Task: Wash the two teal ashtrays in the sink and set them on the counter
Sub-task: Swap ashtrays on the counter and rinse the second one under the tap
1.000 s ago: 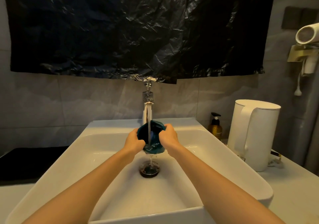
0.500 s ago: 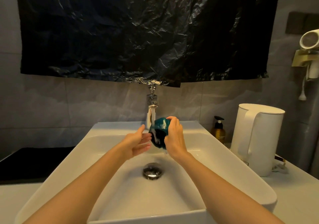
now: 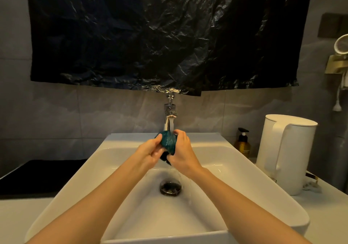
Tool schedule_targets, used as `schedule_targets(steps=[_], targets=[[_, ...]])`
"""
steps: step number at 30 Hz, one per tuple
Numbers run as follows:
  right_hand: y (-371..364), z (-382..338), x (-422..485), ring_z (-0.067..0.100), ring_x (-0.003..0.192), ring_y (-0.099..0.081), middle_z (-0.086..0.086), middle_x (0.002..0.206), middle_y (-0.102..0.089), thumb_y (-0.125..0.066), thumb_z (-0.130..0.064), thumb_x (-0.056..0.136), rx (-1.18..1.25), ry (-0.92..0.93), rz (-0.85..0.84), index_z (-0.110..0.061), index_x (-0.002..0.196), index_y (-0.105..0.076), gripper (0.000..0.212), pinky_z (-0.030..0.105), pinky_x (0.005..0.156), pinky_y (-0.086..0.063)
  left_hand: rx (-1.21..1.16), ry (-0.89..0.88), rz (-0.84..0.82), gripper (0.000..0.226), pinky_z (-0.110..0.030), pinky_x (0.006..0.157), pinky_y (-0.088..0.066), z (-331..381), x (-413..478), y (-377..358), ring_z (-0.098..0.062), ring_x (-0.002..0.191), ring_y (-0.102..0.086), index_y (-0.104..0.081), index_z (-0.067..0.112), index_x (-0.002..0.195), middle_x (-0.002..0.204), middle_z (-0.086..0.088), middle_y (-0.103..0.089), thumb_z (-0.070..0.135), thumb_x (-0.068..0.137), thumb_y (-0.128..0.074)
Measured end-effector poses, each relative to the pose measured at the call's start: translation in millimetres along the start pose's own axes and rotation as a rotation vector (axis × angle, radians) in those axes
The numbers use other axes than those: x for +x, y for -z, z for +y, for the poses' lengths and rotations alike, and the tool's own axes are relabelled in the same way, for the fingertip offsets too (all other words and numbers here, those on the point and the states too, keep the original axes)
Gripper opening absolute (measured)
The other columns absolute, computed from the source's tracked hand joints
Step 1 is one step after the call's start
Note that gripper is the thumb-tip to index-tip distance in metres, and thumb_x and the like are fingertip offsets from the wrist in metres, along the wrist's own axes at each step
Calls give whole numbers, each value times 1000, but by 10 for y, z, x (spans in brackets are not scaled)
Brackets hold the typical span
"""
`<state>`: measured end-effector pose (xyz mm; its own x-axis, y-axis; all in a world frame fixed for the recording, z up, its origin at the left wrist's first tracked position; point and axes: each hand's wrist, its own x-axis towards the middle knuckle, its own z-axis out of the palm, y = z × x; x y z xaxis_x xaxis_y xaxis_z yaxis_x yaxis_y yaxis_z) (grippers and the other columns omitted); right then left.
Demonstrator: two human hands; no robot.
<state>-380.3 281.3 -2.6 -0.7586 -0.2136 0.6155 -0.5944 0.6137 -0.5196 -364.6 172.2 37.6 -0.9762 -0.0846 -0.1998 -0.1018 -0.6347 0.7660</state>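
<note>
Dim warm light; wide-angle bending at edges.

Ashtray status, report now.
Left hand and right hand both grip teal ashtray. Held under running faucet, over sink. Second ashtray not in view. Nothing in the way.

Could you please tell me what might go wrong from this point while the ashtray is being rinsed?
1. The wet ashtray, held by the left hand and right hand well above the sink, could slip and chip on the hard bottom.
2. Water from the faucet hits it close to the spout, so spray might reach the kettle on the counter to the right.
</note>
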Motion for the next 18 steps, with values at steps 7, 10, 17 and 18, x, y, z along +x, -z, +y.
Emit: schedule_targets(steps=[7, 10, 17, 18], targets=[[228, -228, 54, 22, 109, -48, 0, 126, -44, -58, -35, 93, 782, -570, -373, -32, 139, -28, 56, 45, 92, -48, 330, -132, 17, 29, -32, 75, -52, 53, -42, 136, -27, 92, -62, -57, 1, 112, 110, -16, -64, 21, 92, -57], [221, -151, 48, 33, 113, -53, -2, 126, -43, -52, -59, 88, 940, -687, -349, -46, 139, -28, 57, 55, 89, -51, 443, -171, -57, 35, -28, 69, -53, 13, -37, 124, -24, 92, -63, -61, 4, 113, 103, -12, -67, 31, 91, -58], [241, -163, 86, 24, 91, -55, 12, 100, -60, -44, -63, 86, 1030, -987, -269, -15, 104, -57, 53, 38, 89, -48, 567, -166, -329, 33, -29, 80, -55, -82, -55, 96, -26, 109, -59, -55, 9, 124, 115, -11, -65, 21, 93, -56], [251, -138, 92, 24, 90, -55, 12, 98, -60, -44, -63, 86, 1025, -1012, -254, -14, 100, -58, 54, 38, 90, -48, 595, -163, -366, 34, -28, 80, -55, -103, -59, 97, -25, 109, -60, -54, 10, 126, 116, -10, -65, 17, 92, -57]])
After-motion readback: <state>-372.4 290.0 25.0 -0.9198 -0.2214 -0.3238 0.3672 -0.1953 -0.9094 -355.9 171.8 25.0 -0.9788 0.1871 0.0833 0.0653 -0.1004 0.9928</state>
